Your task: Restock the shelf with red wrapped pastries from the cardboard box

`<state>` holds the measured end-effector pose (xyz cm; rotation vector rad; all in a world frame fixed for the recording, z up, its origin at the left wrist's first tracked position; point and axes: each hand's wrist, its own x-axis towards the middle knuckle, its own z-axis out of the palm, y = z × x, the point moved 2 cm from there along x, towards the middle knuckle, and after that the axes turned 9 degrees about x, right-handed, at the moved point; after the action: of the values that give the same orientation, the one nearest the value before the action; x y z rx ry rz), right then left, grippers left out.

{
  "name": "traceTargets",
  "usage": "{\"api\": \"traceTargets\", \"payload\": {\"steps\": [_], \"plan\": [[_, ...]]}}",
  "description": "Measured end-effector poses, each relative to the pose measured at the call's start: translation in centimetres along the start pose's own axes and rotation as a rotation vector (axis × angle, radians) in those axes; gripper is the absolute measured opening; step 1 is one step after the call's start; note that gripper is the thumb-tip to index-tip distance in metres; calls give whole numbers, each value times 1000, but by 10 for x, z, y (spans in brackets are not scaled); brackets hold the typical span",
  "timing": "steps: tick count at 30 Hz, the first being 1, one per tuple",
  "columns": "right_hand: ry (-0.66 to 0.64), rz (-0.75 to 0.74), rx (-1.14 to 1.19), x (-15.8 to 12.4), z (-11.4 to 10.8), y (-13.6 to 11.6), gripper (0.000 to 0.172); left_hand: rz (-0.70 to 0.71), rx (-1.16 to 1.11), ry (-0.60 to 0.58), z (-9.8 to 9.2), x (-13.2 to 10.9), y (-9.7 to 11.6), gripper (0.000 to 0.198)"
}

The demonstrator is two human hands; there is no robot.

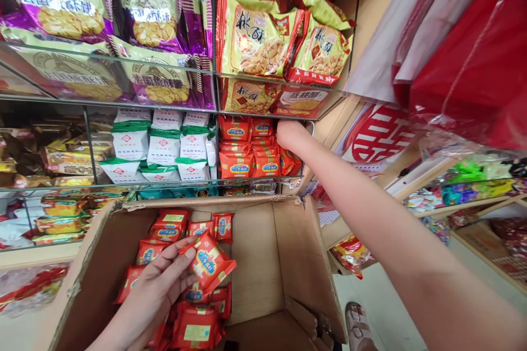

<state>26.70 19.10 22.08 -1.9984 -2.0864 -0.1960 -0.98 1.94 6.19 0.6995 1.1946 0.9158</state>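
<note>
Over an open cardboard box (253,258), my left hand (167,274) pinches a small red snack packet (209,260) with a blue and yellow label. More red packets (197,326) lie in the left part of the box, under and around that hand. My right hand (289,136) reaches into the shelf compartment at the right end of the row, beside stacked red packets (251,148) of the same look. Its fingers are hidden behind the packets and the shelf edge, so whether they grip anything does not show.
Left of the red stack stand white-and-green packets (162,145). Above, a glass-fronted shelf (164,74) holds purple biscuit packs (150,11) and yellow-red packs (259,35). Red bags (473,55) hang at the upper right. A sandalled foot (358,321) shows beside the box.
</note>
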Motion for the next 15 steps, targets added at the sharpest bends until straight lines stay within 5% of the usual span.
{"api": "traceTargets", "payload": {"steps": [4, 9, 11, 15], "plan": [[120, -8, 186, -92, -8, -28, 26, -31, -45, 45, -3, -2, 4, 33], [-149, -46, 1106, -202, 34, -75, 35, -47, -172, 0, 18, -12, 16, 30], [-223, 39, 1396, -218, 53, -85, 36, -28, -202, -54, 32, -14, 21, 26], [-145, 240, 1690, -215, 70, -85, 28, -25, -270, -87, 49, -13, 27, 13]]}}
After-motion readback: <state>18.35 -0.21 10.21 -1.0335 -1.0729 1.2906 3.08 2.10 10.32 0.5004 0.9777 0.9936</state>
